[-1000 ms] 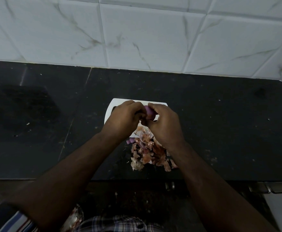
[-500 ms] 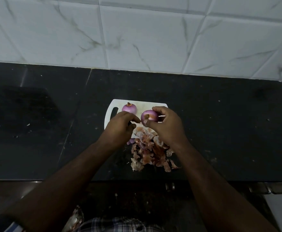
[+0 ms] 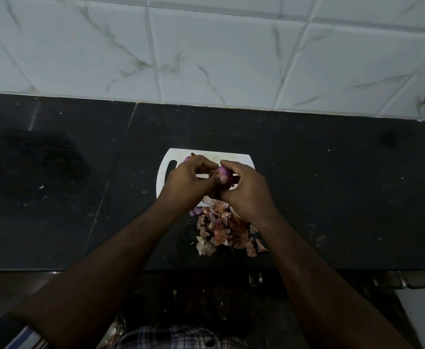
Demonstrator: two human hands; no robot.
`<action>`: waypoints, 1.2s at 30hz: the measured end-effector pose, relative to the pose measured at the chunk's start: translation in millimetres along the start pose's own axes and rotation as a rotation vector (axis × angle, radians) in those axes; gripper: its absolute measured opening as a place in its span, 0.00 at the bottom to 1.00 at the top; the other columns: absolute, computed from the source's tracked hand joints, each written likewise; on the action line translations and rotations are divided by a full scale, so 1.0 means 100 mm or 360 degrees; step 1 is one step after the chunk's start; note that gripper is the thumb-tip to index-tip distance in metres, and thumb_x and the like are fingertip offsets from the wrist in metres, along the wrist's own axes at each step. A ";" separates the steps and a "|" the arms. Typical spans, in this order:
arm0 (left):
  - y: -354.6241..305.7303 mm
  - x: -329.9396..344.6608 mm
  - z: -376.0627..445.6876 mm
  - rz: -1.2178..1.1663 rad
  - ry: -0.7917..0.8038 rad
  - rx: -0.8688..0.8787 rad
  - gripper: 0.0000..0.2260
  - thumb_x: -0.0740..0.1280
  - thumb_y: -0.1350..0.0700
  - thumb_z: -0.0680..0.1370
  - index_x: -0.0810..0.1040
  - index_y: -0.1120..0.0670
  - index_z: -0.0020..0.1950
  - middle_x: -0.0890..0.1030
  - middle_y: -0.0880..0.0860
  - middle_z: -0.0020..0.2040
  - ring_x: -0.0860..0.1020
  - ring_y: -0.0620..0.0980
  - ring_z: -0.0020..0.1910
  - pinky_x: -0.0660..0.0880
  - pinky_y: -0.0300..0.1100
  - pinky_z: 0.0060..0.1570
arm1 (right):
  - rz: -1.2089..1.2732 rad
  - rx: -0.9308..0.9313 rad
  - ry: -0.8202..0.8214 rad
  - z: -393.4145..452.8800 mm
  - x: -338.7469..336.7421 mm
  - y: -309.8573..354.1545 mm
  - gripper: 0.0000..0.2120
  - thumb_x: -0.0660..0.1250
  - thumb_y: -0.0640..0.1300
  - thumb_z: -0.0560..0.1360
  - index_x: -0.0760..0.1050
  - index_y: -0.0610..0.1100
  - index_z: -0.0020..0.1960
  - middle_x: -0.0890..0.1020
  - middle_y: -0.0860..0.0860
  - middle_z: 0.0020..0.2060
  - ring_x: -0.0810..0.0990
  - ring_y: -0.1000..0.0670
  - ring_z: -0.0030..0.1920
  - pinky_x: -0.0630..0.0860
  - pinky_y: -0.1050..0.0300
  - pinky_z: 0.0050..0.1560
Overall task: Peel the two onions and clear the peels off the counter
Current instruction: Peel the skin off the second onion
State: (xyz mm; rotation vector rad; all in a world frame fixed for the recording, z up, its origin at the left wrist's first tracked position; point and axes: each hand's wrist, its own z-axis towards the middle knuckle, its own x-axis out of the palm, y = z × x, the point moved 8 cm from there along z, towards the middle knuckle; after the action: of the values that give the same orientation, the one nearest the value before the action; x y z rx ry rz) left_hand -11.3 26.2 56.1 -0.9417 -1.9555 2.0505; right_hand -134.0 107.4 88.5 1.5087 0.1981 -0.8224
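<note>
Peeling the second onion over the cutting board

The right hand (image 3: 246, 195) is gripping a purple onion (image 3: 223, 179) above the white cutting board (image 3: 231, 158) while the left hand (image 3: 187, 183) is pinching at its skin. It looks firm, smooth and probably slippery; the papery, fragile skin should lift best from an end. Another onion (image 3: 187, 158) is peeking out behind the left hand, and peels (image 3: 225, 230) are lying heaped on the dark table (image 3: 332, 197).

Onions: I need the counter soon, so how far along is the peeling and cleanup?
One onion lies on the cutting board, looking peeled. The right hand holds the second onion while the left hand picks at it. The peel pile remains on the counter, uncleared.
</note>
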 end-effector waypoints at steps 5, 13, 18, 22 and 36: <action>-0.04 0.02 -0.07 -0.0136 -0.0225 0.0026 0.03 0.74 0.50 0.77 0.83 0.42 0.44 0.83 0.37 0.47 0.84 0.46 0.42 0.81 0.50 0.41 | 0.0063 -0.0042 -0.0064 -0.04 0.00 0.08 0.23 0.80 0.40 0.66 0.81 0.42 0.60 0.80 0.58 0.43 0.76 0.70 0.42 0.73 0.71 0.46; -0.05 0.08 -0.17 -0.0137 -0.0496 0.0000 0.10 0.68 0.56 0.80 0.76 0.46 0.40 0.80 0.31 0.40 0.83 0.47 0.41 0.80 0.50 0.44 | -0.0049 -0.0041 -0.0170 0.00 0.04 0.10 0.26 0.77 0.44 0.71 0.77 0.42 0.67 0.83 0.47 0.59 0.80 0.52 0.57 0.75 0.60 0.59; 0.11 -0.07 -0.12 -0.0098 -0.0657 -0.0227 0.07 0.62 0.51 0.79 0.71 0.47 0.41 0.80 0.50 0.41 0.81 0.55 0.40 0.82 0.49 0.35 | -0.0047 -0.0112 -0.0150 -0.10 0.13 0.18 0.27 0.79 0.39 0.67 0.79 0.45 0.65 0.83 0.51 0.53 0.78 0.57 0.52 0.76 0.60 0.56; 0.04 -0.08 -0.07 -0.0079 -0.0397 -0.0097 0.07 0.64 0.52 0.84 0.77 0.48 0.47 0.82 0.54 0.48 0.82 0.52 0.38 0.83 0.46 0.33 | 0.0003 -0.0030 -0.0089 -0.05 0.11 0.11 0.29 0.82 0.42 0.64 0.80 0.47 0.63 0.75 0.68 0.41 0.77 0.67 0.44 0.70 0.75 0.48; -0.29 -0.18 -0.09 0.0539 -0.0018 0.0420 0.10 0.75 0.59 0.76 0.87 0.48 0.55 0.87 0.43 0.49 0.81 0.33 0.48 0.78 0.38 0.51 | -0.0149 -0.0034 -0.0008 0.01 0.06 0.09 0.26 0.81 0.41 0.63 0.80 0.43 0.59 0.84 0.49 0.52 0.79 0.53 0.49 0.78 0.51 0.54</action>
State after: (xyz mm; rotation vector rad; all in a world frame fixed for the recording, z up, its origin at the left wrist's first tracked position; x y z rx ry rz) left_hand -0.9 28.8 90.1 -1.2673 -1.5592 2.4192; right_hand -124.9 103.0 92.2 1.4862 0.2747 -0.8954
